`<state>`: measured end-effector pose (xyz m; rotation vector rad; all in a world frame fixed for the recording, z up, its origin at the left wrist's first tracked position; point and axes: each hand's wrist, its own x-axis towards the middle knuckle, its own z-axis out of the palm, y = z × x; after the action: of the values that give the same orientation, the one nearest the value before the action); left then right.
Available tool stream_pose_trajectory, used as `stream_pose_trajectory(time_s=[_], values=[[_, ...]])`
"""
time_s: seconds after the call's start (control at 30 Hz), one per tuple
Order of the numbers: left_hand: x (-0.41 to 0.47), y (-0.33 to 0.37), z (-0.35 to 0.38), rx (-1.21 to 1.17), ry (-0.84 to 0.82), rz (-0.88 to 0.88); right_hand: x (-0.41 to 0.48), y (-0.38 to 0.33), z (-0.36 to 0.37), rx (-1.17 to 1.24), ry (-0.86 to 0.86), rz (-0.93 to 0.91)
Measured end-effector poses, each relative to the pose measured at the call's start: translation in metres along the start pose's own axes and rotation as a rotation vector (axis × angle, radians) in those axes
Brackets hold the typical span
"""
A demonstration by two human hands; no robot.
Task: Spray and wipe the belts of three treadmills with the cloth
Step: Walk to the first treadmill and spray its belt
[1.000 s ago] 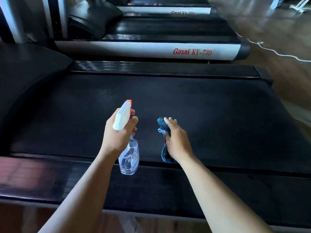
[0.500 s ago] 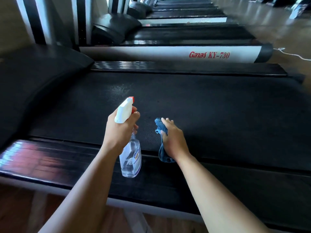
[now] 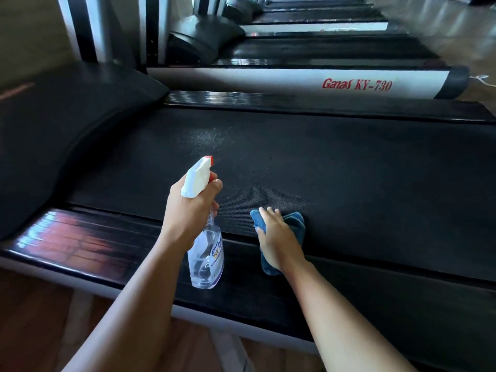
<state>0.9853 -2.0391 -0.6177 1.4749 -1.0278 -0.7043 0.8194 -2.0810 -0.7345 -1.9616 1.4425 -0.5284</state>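
Observation:
A black treadmill belt [image 3: 335, 178] stretches across the middle of the view. My left hand [image 3: 188, 210] grips a clear spray bottle [image 3: 205, 259] with a white trigger head and red nozzle, aimed at the belt. A faint wet sheen [image 3: 212, 135] shows on the belt beyond the nozzle. My right hand [image 3: 276, 237] presses a crumpled blue cloth [image 3: 295, 224] onto the belt's near edge, just right of the bottle. A second treadmill with a white side rail [image 3: 295, 81] marked "Ganas KY-730" lies behind, and more treadmills recede beyond it.
The near treadmill's glossy black side rail [image 3: 80, 242] runs under my forearms. Its dark motor cover [image 3: 67, 124] rises at the left. Silver and black uprights [image 3: 150, 28] stand at the back left. Wooden floor [image 3: 35, 318] shows below and at the far right.
The view has shifted left and tilted up, showing more treadmills. My right hand with the cloth has dropped flat onto the belt. A wet patch now shows ahead of the nozzle.

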Motion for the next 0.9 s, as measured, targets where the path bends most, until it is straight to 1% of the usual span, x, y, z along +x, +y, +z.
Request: stream_pose_trajectory(time_s=[0.1, 0.23, 0.3, 0.53, 0.77, 0.9], values=[[0.002, -0.001, -0.005, 0.028, 0.013, 0.010, -0.001, 0.003, 0.005, -0.106, -0.011, 0.002], [0.006, -0.003, -0.012, 0.026, 0.041, -0.029, -0.003, 0.002, 0.009, -0.303, 0.022, 0.015], [0.007, -0.003, -0.015, 0.043, 0.051, -0.042, -0.004, 0.002, 0.010, -0.346, 0.014, 0.043], [0.013, -0.007, -0.032, 0.071, 0.098, -0.101, -0.003, 0.002, 0.012, -0.382, 0.005, 0.072], [0.007, -0.012, -0.044, 0.054, 0.231, -0.104, -0.004, 0.002, 0.012, -0.388, 0.002, 0.052], [0.008, -0.014, -0.054, 0.074, 0.329, -0.149, -0.004, 0.003, 0.012, -0.396, -0.006, 0.052]])
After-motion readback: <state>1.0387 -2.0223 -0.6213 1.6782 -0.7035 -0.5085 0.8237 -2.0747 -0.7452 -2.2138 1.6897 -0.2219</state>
